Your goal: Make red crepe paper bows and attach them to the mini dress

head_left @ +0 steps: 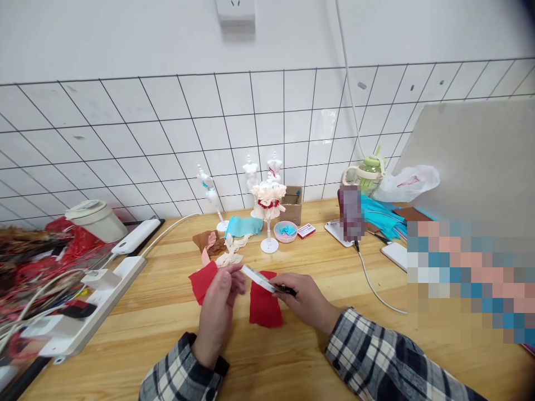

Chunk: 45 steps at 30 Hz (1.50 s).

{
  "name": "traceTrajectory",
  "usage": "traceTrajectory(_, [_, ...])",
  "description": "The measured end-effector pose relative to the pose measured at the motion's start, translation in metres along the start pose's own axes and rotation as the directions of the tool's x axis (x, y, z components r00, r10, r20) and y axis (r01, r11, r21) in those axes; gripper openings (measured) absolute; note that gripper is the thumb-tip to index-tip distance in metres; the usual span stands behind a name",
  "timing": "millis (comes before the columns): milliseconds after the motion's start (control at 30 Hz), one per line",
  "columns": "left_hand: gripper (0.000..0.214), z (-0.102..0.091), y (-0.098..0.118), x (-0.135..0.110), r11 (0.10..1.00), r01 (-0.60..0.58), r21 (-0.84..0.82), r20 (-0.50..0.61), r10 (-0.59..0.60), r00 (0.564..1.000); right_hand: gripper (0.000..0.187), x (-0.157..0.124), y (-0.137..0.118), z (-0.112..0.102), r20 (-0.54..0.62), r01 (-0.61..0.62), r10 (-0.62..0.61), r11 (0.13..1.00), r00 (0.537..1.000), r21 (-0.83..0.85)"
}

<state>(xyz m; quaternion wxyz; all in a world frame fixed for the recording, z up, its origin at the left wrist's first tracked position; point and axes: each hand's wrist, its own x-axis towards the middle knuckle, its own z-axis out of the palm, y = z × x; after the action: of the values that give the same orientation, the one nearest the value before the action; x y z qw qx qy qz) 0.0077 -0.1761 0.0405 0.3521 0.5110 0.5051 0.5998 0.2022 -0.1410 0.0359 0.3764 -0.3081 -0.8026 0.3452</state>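
Dark-ended pale strip is gripped in the right hand over the red cloth, and is probably best held steady near the half-curled left hand, whose grip honestly can't be told.

Slim implement, white with dark end, was held aslant in right hand, white end toward upper left. Right red cloth piece, roughly rectangular, lay flat, partly behind implement. Left red cloth piece lay apart, partly hidden.
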Motion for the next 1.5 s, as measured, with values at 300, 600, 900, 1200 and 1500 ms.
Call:
traceTrajectory(300, [0.033,0.009,0.011,-0.003,0.691,0.506,-0.515,0.291,-0.415,0.862,0.037,0.000,0.003,0.000,0.106,0.051,-0.040,0.994,0.994,-0.100])
traceTrajectory(600, [0.024,0.001,0.002,0.003,0.950,0.235,-0.205,-0.069,-0.253,0.965,0.023,0.003,-0.005,0.003,-0.199,-0.282,0.360,0.900,0.912,0.333])
traceTrajectory(900, [0.024,0.016,0.008,-0.006,0.946,0.109,0.306,0.063,-0.134,0.989,0.032,0.004,0.001,0.020,0.150,-0.463,0.479,0.646,0.865,0.607])
traceTrajectory(1200, [0.028,0.013,0.010,-0.009,0.882,0.047,0.468,0.064,-0.087,0.994,0.022,0.004,-0.001,0.020,0.152,-0.479,0.464,0.753,0.873,0.452])
traceTrajectory(1500, [0.034,0.003,0.006,0.004,0.971,0.236,0.039,-0.190,-0.225,0.956,0.040,0.001,-0.004,0.020,0.140,-0.490,0.481,0.754,0.866,0.438])
